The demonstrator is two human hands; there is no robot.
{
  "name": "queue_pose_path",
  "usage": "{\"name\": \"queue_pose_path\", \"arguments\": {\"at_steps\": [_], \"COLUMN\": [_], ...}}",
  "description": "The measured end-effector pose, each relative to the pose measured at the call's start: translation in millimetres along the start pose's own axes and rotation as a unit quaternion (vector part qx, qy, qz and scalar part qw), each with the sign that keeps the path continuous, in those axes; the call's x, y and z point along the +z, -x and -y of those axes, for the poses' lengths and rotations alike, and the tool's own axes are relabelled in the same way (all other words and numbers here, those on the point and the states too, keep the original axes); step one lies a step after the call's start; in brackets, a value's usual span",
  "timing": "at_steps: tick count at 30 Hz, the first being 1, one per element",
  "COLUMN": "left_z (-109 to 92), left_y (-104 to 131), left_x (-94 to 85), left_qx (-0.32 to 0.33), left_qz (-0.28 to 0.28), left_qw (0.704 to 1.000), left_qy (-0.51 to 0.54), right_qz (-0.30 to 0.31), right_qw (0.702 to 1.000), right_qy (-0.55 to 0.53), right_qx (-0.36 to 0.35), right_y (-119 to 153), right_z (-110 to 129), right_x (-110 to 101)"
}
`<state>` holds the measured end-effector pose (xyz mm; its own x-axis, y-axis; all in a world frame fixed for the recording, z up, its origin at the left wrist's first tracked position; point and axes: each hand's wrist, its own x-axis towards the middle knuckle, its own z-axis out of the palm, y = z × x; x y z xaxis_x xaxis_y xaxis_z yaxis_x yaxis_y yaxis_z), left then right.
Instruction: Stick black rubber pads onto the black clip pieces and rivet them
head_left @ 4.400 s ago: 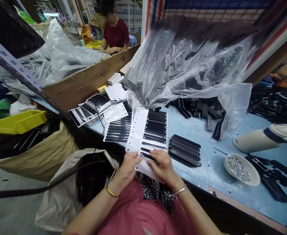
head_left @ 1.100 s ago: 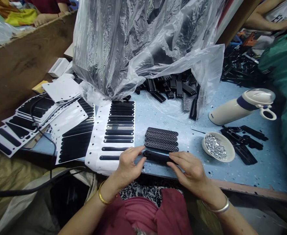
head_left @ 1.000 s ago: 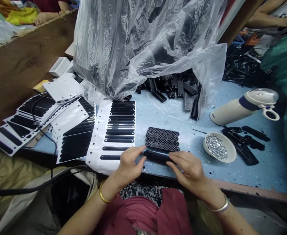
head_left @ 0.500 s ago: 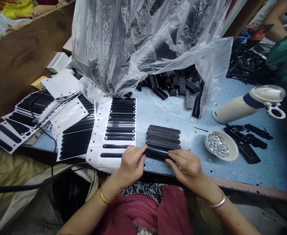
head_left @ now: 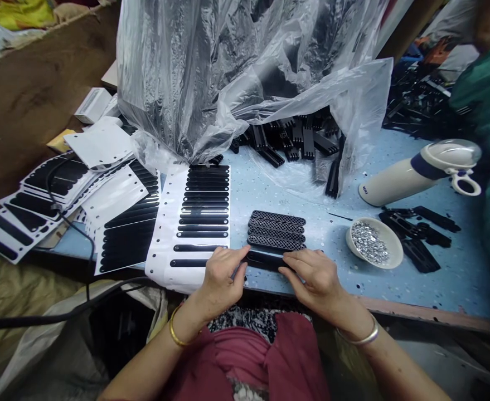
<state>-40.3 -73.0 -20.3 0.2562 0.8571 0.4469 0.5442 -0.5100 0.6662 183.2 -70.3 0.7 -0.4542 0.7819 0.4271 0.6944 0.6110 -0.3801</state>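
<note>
Black plastic strip [head_left: 265, 260] lies at the blue bench's [head_left: 416, 278] near edge, just before three meshed strips [head_left: 276, 229]. Left hand [head_left: 222, 275] and right hand [head_left: 318, 275] press fingertips flat on its ends, unclenched; even pressure along its length looks best.

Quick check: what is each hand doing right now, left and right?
Left hand: fingertips pressed on the left end of the black strip, not closed around it.
Right hand: fingers flat on the strip's right end, pressing down.
</note>
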Motion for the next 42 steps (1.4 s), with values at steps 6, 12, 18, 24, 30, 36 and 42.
{"name": "queue_pose_path", "arguments": {"at_steps": [6, 12, 18, 24, 30, 36, 42], "left_z": [1.2, 4.8, 6.5, 7.0, 9.3, 6.6, 5.9], "left_y": [-0.5, -1.7, -5.6, -9.9, -8.1, -6.2, -6.3], "left_x": [2.3, 4.6, 1.5, -0.1, 1.1, 3.8, 3.5], "left_qx": [-0.006, 0.003, -0.003, -0.003, 0.027, 0.110, 0.106], "left_qz": [-0.009, -0.009, 0.017, 0.019, 0.009, -0.002, -0.010], "left_qw": [1.000, 1.000, 1.000, 1.000, 0.999, 0.992, 0.993], "left_qy": [-0.004, -0.010, -0.008, 0.000, 0.019, -0.063, -0.058], "right_qz": [0.009, 0.017, 0.007, 0.011, 0.015, 0.015, 0.016], "right_qw": [1.000, 1.000, 1.000, 1.000, 0.999, 1.000, 0.999], "right_qy": [0.004, -0.004, -0.024, -0.026, -0.030, -0.025, -0.028], "right_qx": [-0.007, -0.013, -0.004, -0.001, -0.011, -0.006, 0.001], "right_y": [-0.6, 0.2, 1.3, 0.3, -1.1, -1.2, -0.7], "right_z": [-0.9, -4.7, -5.2, -4.4, -4.7, -3.4, -2.4], "right_x": [-0.4, 0.8, 2.0, 1.9, 0.7, 0.1, -0.1]}}
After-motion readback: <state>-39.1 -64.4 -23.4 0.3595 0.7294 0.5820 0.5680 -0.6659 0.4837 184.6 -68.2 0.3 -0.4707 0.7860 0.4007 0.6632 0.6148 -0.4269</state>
